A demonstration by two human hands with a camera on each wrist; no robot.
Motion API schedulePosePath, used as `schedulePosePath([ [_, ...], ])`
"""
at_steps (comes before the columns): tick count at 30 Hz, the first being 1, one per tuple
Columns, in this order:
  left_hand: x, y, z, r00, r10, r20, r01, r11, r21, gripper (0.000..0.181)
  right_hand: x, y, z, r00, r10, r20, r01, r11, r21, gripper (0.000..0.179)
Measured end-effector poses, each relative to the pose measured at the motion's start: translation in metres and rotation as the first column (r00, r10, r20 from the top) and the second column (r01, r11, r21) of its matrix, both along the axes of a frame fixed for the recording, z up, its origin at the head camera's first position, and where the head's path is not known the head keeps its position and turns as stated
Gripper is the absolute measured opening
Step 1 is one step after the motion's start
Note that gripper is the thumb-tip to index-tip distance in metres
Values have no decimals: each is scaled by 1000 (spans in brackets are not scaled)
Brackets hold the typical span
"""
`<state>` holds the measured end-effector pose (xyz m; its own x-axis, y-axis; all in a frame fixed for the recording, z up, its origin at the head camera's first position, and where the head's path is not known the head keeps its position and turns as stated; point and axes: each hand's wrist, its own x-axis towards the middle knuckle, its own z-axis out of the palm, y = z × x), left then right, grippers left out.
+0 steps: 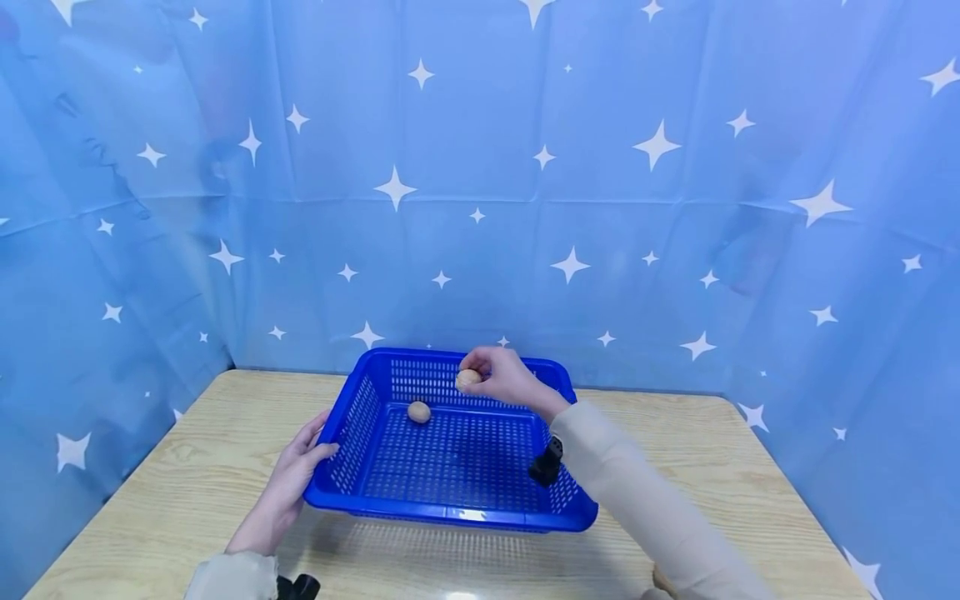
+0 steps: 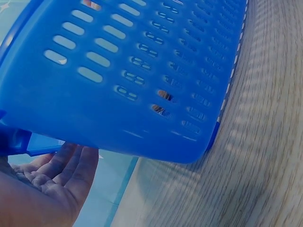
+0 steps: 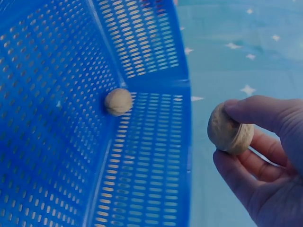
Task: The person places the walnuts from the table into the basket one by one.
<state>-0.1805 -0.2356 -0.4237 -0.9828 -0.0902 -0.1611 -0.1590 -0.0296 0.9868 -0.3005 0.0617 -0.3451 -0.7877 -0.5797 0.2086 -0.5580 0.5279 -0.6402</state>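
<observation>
A blue plastic basket (image 1: pixel 450 504) with slotted walls is over the table, its near edge casting a shadow on the wood. My left hand (image 1: pixel 288 475) grips its left rim, thumb on top; the left wrist view shows this hand (image 2: pixel 61 184) with its fingers at the basket's rim. One walnut (image 1: pixel 419 412) lies inside, near the far left corner. Above the basket's far side, my right hand (image 1: pixel 506 377) pinches another walnut (image 1: pixel 468 381) between thumb and fingers. That held walnut (image 3: pixel 230 130) shows clearly beyond the rim in the right wrist view.
The basket is on a light wood table (image 1: pixel 150 508). A blue curtain (image 1: pixel 480 167) with white stars hangs behind the table and along its sides. Partly hidden by the right sleeve (image 1: pixel 637 492), a small brown thing (image 1: pixel 663 581) shows at the bottom edge.
</observation>
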Motion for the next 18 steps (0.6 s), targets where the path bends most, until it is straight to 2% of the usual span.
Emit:
schedulePosePath([
  [7, -1, -1, 1, 1000, -3, 1, 3, 1000, -12, 65, -14, -16, -15, 996, -48, 74, 45, 998, 43, 21],
  [18, 0, 1, 0, 1000, 8, -2, -8, 1000, -10, 63, -28, -39, -44, 990, -50, 131, 30, 988, 153, 14],
])
